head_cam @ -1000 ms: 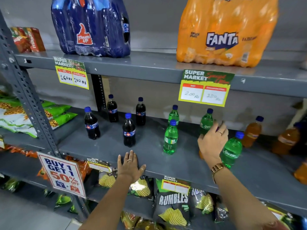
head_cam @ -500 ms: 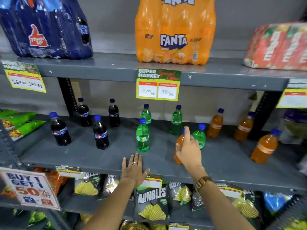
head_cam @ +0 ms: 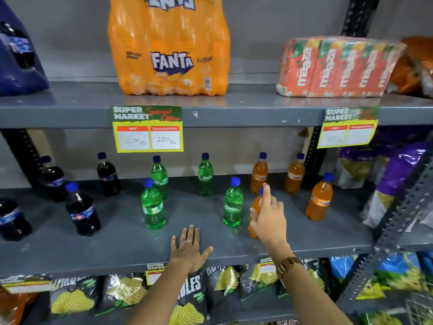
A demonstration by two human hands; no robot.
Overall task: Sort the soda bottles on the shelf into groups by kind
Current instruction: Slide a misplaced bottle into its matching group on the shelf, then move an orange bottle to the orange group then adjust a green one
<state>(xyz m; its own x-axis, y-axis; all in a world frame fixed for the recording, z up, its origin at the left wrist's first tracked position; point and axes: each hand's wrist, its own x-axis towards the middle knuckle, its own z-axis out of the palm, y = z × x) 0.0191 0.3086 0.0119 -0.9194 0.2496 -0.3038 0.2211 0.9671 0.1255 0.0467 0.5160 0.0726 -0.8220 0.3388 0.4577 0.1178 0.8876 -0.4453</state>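
Orange soda bottle stands on the grey metal shelf, your right hand wrapped around it.
Since a second ago it sits beside the green Sprite bottle, nearer three orange bottles. Your left hand stays flat, fingers spread. Above: Fanta pack, "SUPER MARKET" tag.

On the shelf — cola bottles left, Sprite bottles middle, Fanta bottles right.

One head-worn view, close in, facing forward and slightly down onto the grey metal middle shelf.
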